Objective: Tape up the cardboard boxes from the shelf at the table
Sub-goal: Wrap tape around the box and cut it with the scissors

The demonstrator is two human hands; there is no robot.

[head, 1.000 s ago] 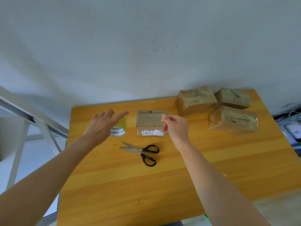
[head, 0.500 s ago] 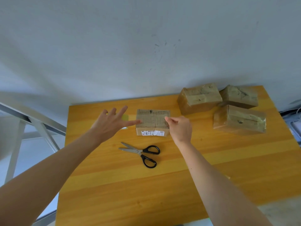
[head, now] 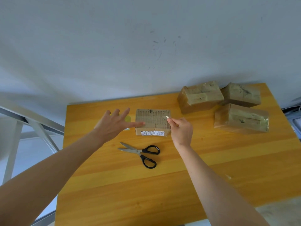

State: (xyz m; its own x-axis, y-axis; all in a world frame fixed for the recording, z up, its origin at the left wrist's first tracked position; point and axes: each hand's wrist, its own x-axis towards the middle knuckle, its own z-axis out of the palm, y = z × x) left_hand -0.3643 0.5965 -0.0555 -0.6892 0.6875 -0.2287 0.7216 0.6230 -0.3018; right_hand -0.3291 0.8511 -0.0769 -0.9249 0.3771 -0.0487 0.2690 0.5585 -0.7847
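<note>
A small cardboard box (head: pixel 153 120) with a white label on its front lies at the back middle of the orange table (head: pixel 162 190). My left hand (head: pixel 114 126) is spread open, its thumb tip touching the box's left top edge. Most of the yellowish tape roll (head: pixel 127 119) is hidden behind that hand. My right hand (head: pixel 180 131) is at the box's right edge, fingertips pinched on a small shiny piece of clear tape (head: pixel 166 117) over the box top.
Three tape-wrapped boxes sit at the back right: one (head: pixel 202 97), one (head: pixel 241 95) and one (head: pixel 241 119). Black-handled scissors (head: pixel 141 152) lie partly open in front of the small box. A metal frame (head: pixel 32 121) stands left of the table, with the wall behind.
My left hand moved right, from over the tape roll to the box's left edge. My right hand stayed pinched at the box's right edge.
</note>
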